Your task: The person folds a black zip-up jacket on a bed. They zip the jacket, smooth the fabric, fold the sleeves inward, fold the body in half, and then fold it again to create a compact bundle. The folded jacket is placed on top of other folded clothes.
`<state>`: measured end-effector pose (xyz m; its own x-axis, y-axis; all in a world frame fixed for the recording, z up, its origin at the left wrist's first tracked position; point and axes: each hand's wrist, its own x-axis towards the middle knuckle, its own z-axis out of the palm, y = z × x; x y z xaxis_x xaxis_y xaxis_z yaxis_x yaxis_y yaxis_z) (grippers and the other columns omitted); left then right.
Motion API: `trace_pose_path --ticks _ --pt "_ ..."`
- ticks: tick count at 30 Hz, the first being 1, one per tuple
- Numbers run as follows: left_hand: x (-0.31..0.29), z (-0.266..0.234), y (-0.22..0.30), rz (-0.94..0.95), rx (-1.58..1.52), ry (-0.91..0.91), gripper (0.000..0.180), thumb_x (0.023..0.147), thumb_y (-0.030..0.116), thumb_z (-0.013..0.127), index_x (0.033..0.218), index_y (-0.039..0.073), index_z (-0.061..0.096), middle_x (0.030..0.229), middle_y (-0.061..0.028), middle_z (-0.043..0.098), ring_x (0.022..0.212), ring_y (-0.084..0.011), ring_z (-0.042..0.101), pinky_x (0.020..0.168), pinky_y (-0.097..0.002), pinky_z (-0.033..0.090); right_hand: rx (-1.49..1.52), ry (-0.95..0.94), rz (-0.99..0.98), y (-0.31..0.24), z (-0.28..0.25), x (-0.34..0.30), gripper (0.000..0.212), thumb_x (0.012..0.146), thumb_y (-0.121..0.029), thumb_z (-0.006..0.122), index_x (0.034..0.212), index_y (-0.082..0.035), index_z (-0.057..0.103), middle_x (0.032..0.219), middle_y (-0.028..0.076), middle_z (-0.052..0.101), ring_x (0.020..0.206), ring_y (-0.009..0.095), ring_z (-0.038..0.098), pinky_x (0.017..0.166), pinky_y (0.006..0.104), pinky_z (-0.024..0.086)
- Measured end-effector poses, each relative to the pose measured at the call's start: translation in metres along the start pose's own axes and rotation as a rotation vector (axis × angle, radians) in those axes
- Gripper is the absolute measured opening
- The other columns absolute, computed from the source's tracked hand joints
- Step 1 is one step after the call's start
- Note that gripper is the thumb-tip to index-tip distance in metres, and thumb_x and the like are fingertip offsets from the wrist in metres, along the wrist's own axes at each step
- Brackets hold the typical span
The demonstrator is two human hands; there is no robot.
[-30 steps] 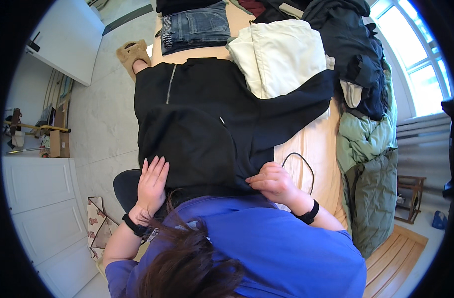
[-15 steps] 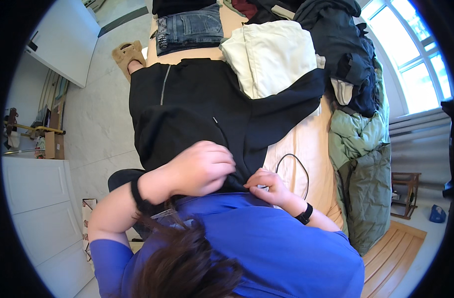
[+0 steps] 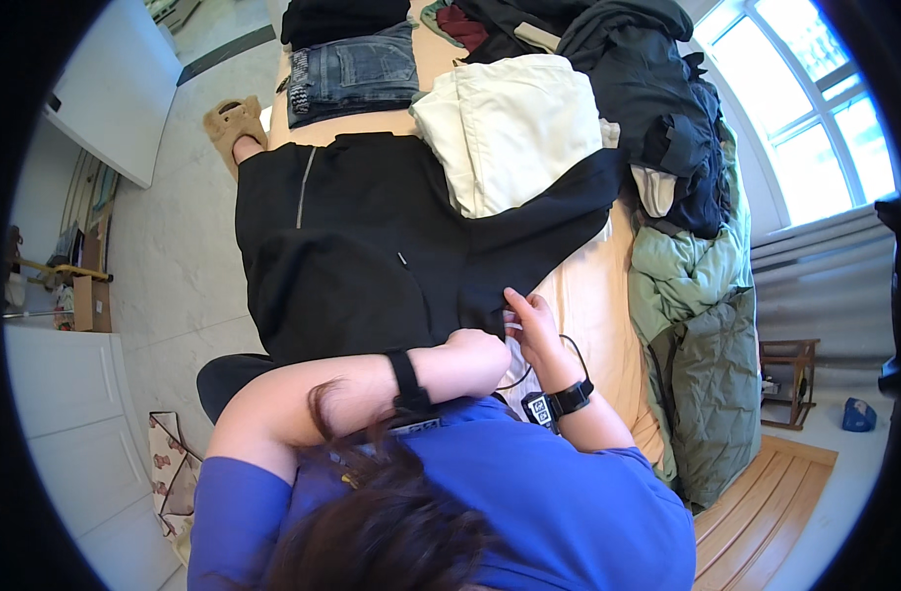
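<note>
A black garment [image 3: 352,236] with a silver zip lies spread over the bed in front of me, one long part reaching out to the right. At its near edge my left hand [image 3: 478,357] is closed, its fingers curled and partly hidden against the dark cloth. Just to the right, my right hand [image 3: 535,325] has its fingers bent around the garment's edge, thumb raised on top. The two hands are close together. A folded white garment [image 3: 519,123] rests beyond, beside the black one's extended part.
Folded jeans [image 3: 357,74] lie at the far left of the bed [image 3: 579,286]. Dark clothes [image 3: 633,89] are heaped at the far right, above a green padded jacket [image 3: 716,374]. A black cable [image 3: 577,355] curves beside my right hand. A wooden slatted bench [image 3: 766,512] stands at right.
My left hand has moved right and nearer to me, along the garment's edge. My right hand has turned thumb-up and risen slightly. The view has shifted a little.
</note>
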<state>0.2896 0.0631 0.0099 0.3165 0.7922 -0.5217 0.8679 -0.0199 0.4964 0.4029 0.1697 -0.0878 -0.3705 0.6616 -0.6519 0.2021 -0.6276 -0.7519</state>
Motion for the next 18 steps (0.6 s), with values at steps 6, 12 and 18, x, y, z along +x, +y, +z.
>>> trace_pose_path --ticks 6,12,18 --pt "-0.028 0.011 -0.01 0.049 -0.335 0.551 0.012 0.07 0.003 0.059 0.082 0.003 0.062 0.082 -0.0179 0.06 0.083 -0.0385 0.06 0.076 -0.0458 0.05 0.707 -0.371 0.114 -0.043 -0.008 0.018 0.03 0.089 -0.014 0.067 0.117 -0.002 0.06 0.109 0.012 0.068 0.1 0.027 0.066 0.089 0.0377 0.055" --pt "-0.028 0.014 -0.013 -0.089 -0.57 0.54 0.027 0.066 -0.004 0.057 0.092 0.003 0.054 0.085 -0.0197 0.061 0.081 -0.039 0.06 0.071 -0.0434 0.048 0.561 -0.502 -0.089 -0.066 -0.021 0.042 0.032 0.088 -0.011 0.068 0.117 -0.002 0.06 0.112 0.013 0.066 0.105 0.027 0.063 0.094 0.0423 0.052" --pt "-0.023 0.015 -0.019 -0.116 -0.583 0.401 0.009 0.076 0.011 0.061 0.071 0.003 0.06 0.073 -0.0192 0.061 0.074 -0.0375 0.061 0.065 -0.043 0.048 0.744 -0.054 -0.184 -0.106 -0.046 0.102 0.03 0.082 -0.011 0.062 0.109 0.002 0.062 0.112 0.018 0.066 0.101 0.036 0.063 0.098 0.0474 0.048"
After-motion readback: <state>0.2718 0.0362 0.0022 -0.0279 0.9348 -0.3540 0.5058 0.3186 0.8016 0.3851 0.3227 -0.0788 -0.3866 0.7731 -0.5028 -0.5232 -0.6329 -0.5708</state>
